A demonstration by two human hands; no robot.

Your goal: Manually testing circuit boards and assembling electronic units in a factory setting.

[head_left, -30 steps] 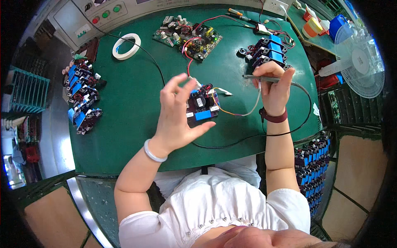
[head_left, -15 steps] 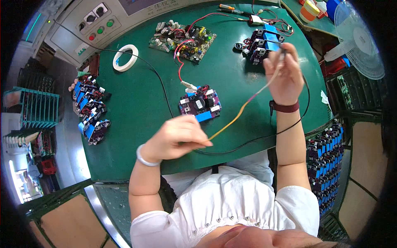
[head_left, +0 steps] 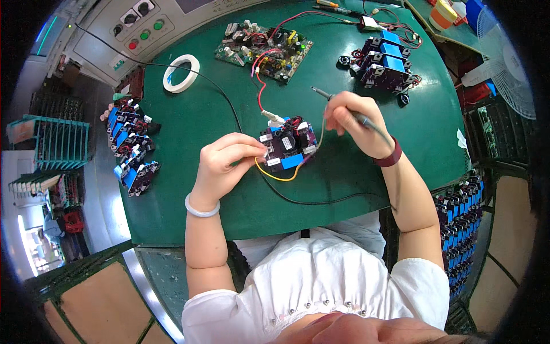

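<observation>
A small purple circuit board (head_left: 281,150) with a round black part and a blue block lies on the green table in front of me. At its left edge, my left hand (head_left: 224,163) is closed, with thumb and fingers pinching the end of a yellow wire (head_left: 279,179). That wire loops below the board and turns greyish toward my right hand. My right hand (head_left: 356,121), to the board's right, is closed round a dark pen-shaped probe (head_left: 322,92) whose tip points up and left, above the table. A white connector (head_left: 271,117) with a red lead joins the board's top.
Behind stands a larger populated circuit board (head_left: 268,50). A roll of white tape (head_left: 181,73) lies at left, near several purple-and-blue boards (head_left: 133,150). More boards (head_left: 389,66) stand at far right. A black cable (head_left: 229,103) crosses the table from a control panel (head_left: 140,31).
My left hand has moved up to the board's left edge with the yellow wire. My right hand has come down and left, turning the probe; the stretched wire now hangs in a loop.
</observation>
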